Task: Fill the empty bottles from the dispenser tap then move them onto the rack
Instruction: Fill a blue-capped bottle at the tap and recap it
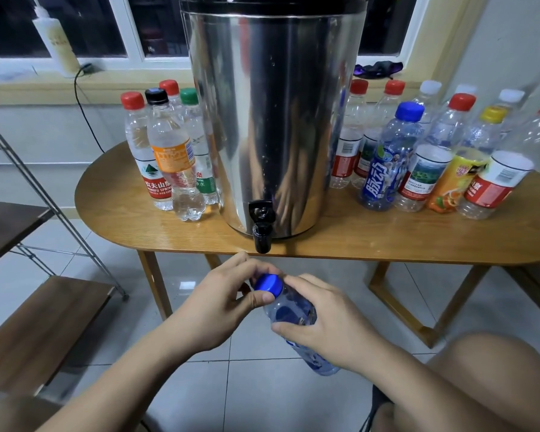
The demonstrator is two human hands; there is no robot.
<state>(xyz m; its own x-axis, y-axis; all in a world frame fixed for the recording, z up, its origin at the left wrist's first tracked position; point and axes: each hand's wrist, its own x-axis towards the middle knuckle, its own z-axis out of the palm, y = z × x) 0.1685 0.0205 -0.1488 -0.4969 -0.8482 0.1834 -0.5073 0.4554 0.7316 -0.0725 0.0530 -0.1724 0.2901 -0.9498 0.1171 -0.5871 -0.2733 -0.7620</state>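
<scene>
Bottle (292,310) tilted, in air below tap (262,235); my right hand (328,319) curled round its body, left hand (219,304) pinching blue cap (268,283). Label mostly hidden behind my wrist; fill level unreadable.

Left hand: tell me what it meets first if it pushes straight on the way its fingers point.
The blue cap of the bottle, which the left hand pinches. Just beyond lies the right hand, gripping the bottle, though depth is unclear.

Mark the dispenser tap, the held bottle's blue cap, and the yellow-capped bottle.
dispenser tap (262,229), head view, on the black spout.
blue cap (268,283), head view, on its top face.
yellow-capped bottle (460,177), head view, on its label.
</scene>
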